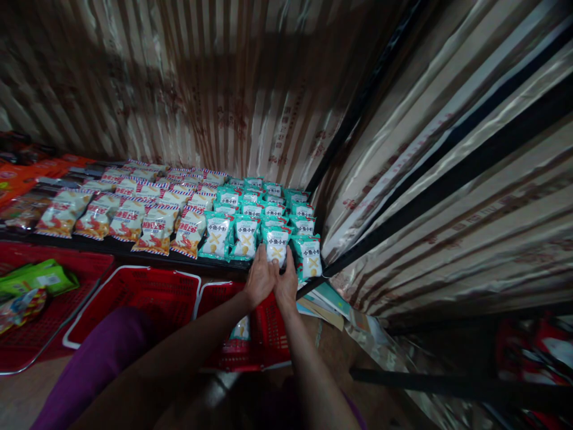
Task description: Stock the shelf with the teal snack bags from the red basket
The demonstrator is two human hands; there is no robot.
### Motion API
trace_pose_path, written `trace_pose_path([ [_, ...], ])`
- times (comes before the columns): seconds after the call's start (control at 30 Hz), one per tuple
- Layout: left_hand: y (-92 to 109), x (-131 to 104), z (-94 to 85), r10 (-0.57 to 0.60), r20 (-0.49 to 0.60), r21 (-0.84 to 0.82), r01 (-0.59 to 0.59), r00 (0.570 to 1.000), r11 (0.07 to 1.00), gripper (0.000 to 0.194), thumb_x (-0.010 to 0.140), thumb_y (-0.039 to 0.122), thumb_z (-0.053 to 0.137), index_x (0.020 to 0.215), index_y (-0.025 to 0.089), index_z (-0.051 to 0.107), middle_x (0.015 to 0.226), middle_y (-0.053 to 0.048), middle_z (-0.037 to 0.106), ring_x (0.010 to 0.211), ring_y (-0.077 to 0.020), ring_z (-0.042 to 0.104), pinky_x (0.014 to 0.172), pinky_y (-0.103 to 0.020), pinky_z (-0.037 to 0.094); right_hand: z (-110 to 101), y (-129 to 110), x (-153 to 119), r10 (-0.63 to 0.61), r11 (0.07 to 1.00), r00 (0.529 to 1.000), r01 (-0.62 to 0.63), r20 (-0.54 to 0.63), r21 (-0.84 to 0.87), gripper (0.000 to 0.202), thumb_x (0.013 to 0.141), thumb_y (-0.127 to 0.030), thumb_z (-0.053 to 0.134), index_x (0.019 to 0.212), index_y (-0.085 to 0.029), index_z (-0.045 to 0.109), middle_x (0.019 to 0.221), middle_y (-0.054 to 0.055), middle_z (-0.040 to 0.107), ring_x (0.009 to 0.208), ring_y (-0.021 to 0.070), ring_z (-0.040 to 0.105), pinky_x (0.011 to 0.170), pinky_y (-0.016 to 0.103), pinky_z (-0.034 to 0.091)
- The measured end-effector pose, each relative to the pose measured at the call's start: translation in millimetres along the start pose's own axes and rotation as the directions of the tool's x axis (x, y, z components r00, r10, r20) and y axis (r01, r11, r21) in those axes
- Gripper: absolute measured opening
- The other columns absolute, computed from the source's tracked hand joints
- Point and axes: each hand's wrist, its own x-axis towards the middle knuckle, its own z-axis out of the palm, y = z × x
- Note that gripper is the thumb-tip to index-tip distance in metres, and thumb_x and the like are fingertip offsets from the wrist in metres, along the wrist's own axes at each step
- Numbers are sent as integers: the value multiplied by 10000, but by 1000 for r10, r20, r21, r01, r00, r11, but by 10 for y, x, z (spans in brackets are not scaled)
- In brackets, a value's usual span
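At the shelf's front edge my left hand (pixel 261 278) and my right hand (pixel 286 280) are pressed around the lower part of a teal and white snack bag (pixel 276 242), one hand on each side. The bag stands in the front row, between two similar teal bags (pixel 246 236) (pixel 308 257). Several more teal bags are lined up behind it. To the left are rows of white and orange snack bags (pixel 154 230) with striped tops.
Below the shelf are a red basket (pixel 268 352) with a teal bag inside, another red basket (pixel 147 286), and a third (pixel 27 352) holding green packs. Striped curtains (pixel 201 89) hang behind and at right. A black frame bar (pixel 371 239) runs beside the shelf.
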Motion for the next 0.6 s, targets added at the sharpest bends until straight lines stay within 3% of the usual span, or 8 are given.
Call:
trace_pose_path([
  [0.17,49,17,-14,-9,26,28,9,1000,1000,595,896,306,341,1405,9,262,1452,-241,333,1357,-283,337,1136,-426,275,-35,0,35,-10,999,999,9,45,36,709,806,-539,437,1402,-160,384,1375,141,497,1225,274,494,1013,433,394],
  [0.33,76,29,-31,-19,61,33,17,998,999,617,900,317,333,1398,-39,252,1458,-264,305,1373,-287,306,1148,-404,252,-44,10,41,-8,999,999,5,48,45,709,800,-526,447,1406,-164,377,1346,140,526,1185,273,526,987,431,421],
  [0.6,104,96,8,-47,32,-17,47,998,999,552,871,247,378,1390,68,327,1467,-183,343,1399,-267,254,1156,-422,233,-4,28,49,-15,1000,999,14,29,20,686,811,-498,422,1408,-164,372,1337,148,529,1186,286,522,976,456,416],
])
